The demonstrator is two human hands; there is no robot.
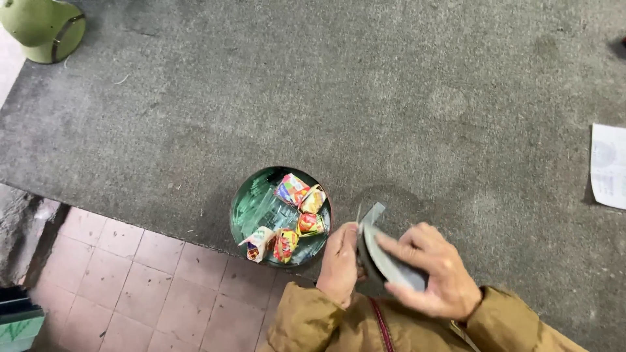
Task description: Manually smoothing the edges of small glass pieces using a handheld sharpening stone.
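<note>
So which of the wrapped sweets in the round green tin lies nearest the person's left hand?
The red-and-yellow sweet at the tin's lower edge; it lies closest to the left hand. The white-wrapped one sits further left, the others higher up.

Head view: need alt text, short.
Both hands, left hand and right hand, hold a grey folded wallet-like item over a grey carpeted counter. Beside them sits a round green tin holding wrapped candies; a paper slip lies at right, a green object top left.

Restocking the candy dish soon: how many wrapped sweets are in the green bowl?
5 in the green bowl: two at the upper right, one right, one bottom centre, one lower left. None seems hidden.
</note>
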